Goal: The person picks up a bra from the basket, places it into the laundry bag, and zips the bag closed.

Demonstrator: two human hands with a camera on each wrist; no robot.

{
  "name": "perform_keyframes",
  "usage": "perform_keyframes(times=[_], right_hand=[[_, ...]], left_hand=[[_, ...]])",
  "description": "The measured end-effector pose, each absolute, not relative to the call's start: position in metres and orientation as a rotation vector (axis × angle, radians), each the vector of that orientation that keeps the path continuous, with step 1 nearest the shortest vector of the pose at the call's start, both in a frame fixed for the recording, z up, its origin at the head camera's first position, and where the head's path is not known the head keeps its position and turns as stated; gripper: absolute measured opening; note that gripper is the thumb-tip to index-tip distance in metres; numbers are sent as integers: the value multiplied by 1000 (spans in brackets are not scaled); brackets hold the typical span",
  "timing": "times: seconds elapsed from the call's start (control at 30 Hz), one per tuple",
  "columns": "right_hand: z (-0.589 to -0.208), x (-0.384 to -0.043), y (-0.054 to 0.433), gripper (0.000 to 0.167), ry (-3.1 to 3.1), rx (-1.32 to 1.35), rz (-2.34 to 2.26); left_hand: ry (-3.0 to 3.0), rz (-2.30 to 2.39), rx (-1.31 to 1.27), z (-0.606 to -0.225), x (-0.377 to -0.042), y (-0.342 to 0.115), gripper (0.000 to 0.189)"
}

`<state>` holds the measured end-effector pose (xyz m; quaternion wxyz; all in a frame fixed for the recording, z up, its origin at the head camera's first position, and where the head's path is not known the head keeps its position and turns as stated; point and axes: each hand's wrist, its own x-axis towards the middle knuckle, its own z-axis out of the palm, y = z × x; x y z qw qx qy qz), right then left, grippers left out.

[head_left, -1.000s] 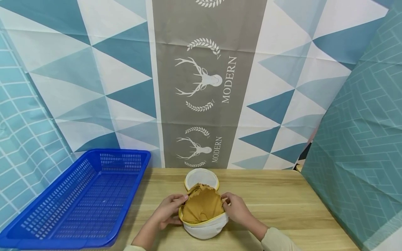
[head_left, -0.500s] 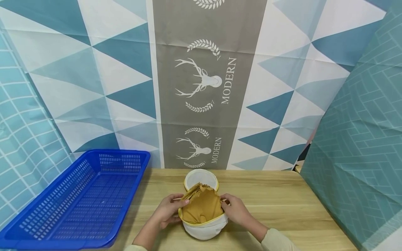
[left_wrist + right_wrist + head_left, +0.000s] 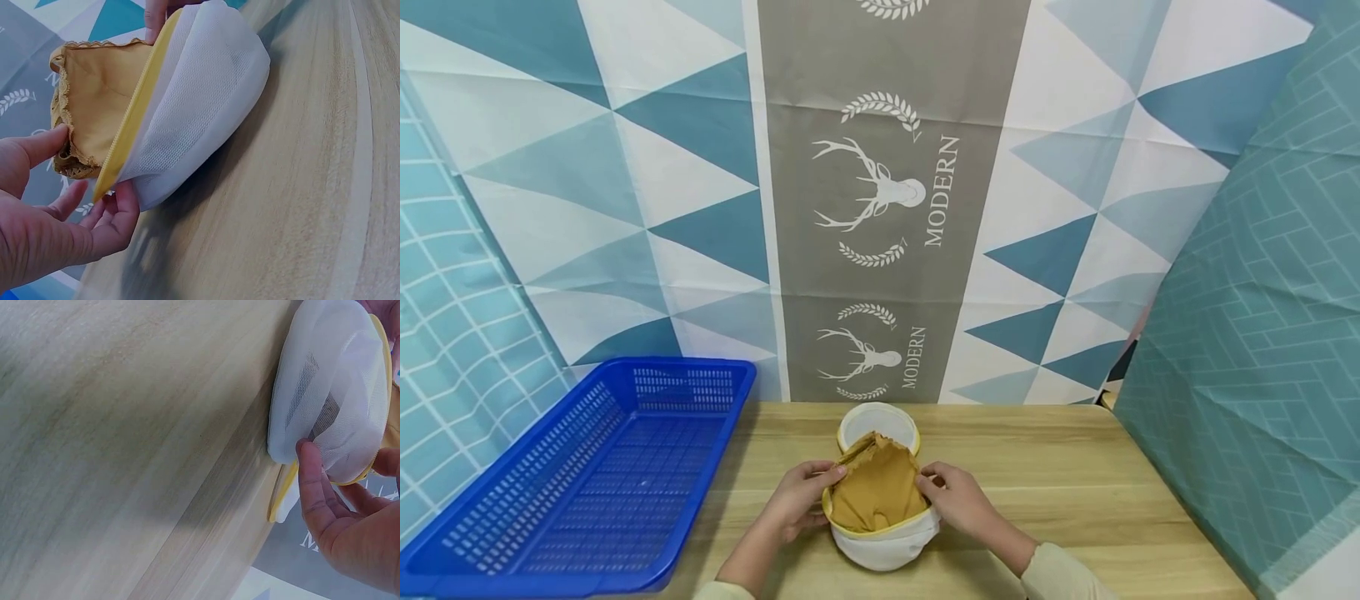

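A white mesh laundry bag [image 3: 883, 552] with a yellow zip edge lies unzipped on the table, its round lid flap [image 3: 878, 423] folded back. Inside sits a mustard, lace-trimmed cloth garment [image 3: 878, 487], its upper part sticking out of the opening. My left hand [image 3: 797, 498] holds the left side, thumb on the lace [image 3: 70, 134] and fingers curled at the zip edge. At the right rim, my right hand [image 3: 961, 500] grips the bag, thumb at the opening and fingertips against the outer mesh [image 3: 337, 406]. The garment's lower part is hidden in the bag.
A blue plastic basket [image 3: 700, 467] with slotted walls stands to the left. The wood-grain table [image 3: 1060, 467] reaches back to a patterned curtain [image 3: 880, 275]. A teal sheet [image 3: 1247, 358] hangs along the right side.
Both hands keep their places on the bag. The right hand has shifted slightly left, and the garment's right side has drawn inward a little. The view has moved slightly.
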<state>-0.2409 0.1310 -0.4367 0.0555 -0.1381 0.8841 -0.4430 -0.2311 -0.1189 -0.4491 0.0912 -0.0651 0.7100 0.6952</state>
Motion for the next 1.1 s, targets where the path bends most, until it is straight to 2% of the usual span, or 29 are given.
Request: perform_keyframes(times=[0.37, 0.63, 0.83, 0.93, 1.1], right_hand=[[-437, -241, 131, 41, 2688, -416, -1358], [-436, -241, 132, 21, 2700, -537, -1339], [-435, -241, 131, 33, 2795, -690, -1216], [-434, -241, 131, 32, 2817, -724, -1170], [-435, -241, 130, 25, 2850, -786, -1126]], left_hand=[[2189, 2008, -194, -444, -231, -114, 62], [2250, 1970, -192, -446, -231, -111, 60], [2271, 1991, -182, -446, -231, -109, 59], [2289, 2038, -176, -447, -230, -108, 58], [2342, 2085, -169, -447, -228, -105, 41]])
